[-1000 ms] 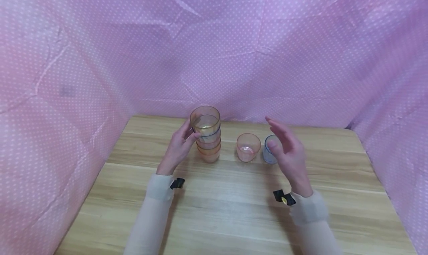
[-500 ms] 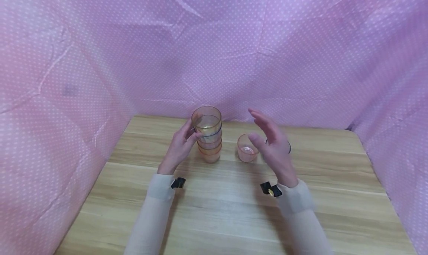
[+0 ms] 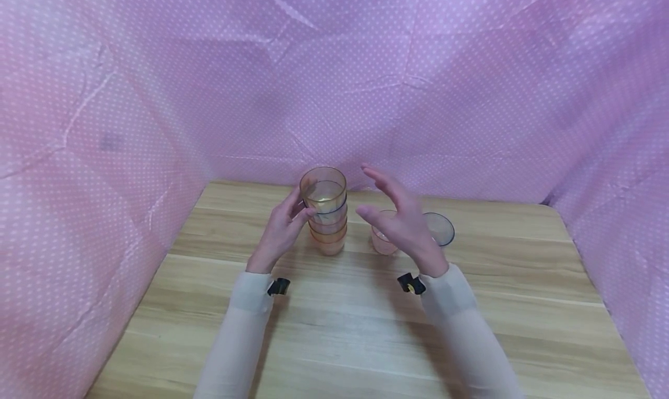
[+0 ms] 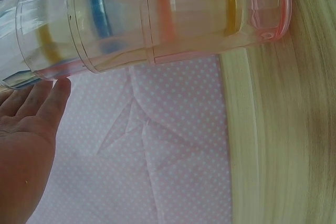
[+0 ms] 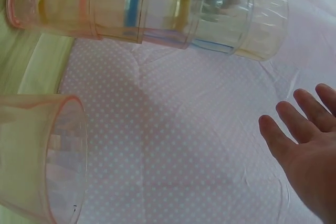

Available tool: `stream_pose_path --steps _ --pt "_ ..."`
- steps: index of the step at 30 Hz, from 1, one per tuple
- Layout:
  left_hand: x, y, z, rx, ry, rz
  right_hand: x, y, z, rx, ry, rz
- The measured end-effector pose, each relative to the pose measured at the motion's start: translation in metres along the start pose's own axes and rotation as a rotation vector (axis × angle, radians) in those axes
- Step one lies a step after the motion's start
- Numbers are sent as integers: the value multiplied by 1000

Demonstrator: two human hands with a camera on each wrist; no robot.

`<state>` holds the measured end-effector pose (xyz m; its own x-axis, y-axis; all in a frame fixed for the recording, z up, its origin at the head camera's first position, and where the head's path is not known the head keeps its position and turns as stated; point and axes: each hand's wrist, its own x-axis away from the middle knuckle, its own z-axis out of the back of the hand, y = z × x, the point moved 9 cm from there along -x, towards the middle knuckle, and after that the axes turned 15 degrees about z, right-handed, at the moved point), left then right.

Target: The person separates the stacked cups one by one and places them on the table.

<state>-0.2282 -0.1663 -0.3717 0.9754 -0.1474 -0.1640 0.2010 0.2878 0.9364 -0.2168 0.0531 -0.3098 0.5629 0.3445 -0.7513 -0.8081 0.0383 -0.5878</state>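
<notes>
A tall stack of clear tinted cups (image 3: 329, 227) stands upright on the table, an amber-rimmed one on top. My left hand (image 3: 277, 236) holds it near the top, thumb in front and fingers round the far side; the left wrist view shows the fingertips at the stack's wall. To the right, my right hand (image 3: 410, 227) hovers with fingers spread and thumb apart, holding nothing. It partly covers a pink cup (image 3: 382, 247) and a blue-rimmed cup (image 3: 441, 229). In the right wrist view the hand (image 5: 310, 148) is apart from both the stack (image 5: 163, 11) and the pink cup (image 5: 23, 153).
The wood-grain table (image 3: 334, 341) has its back edge just behind the cups. Pink dotted cloth (image 3: 334, 85) hangs behind and on both sides. A small black device (image 3: 411, 283) is strapped to each wrist.
My right hand has moved left, from over the blue-rimmed cup across the pink cup toward the stack, its fingers still spread. My left hand stays at the stack, and the cups stand where they were.
</notes>
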Motion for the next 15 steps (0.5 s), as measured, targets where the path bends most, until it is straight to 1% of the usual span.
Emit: stream_pose_path --steps 4,9,15 --pt "0 1 0 -6 -1 -8 -6 6 -7 56 -76 -48" --pt "0 0 0 -8 -4 -7 -13 13 -14 136 -171 -88" --pt "1 0 -1 -5 -13 -2 -17 24 -24 163 -278 -162"
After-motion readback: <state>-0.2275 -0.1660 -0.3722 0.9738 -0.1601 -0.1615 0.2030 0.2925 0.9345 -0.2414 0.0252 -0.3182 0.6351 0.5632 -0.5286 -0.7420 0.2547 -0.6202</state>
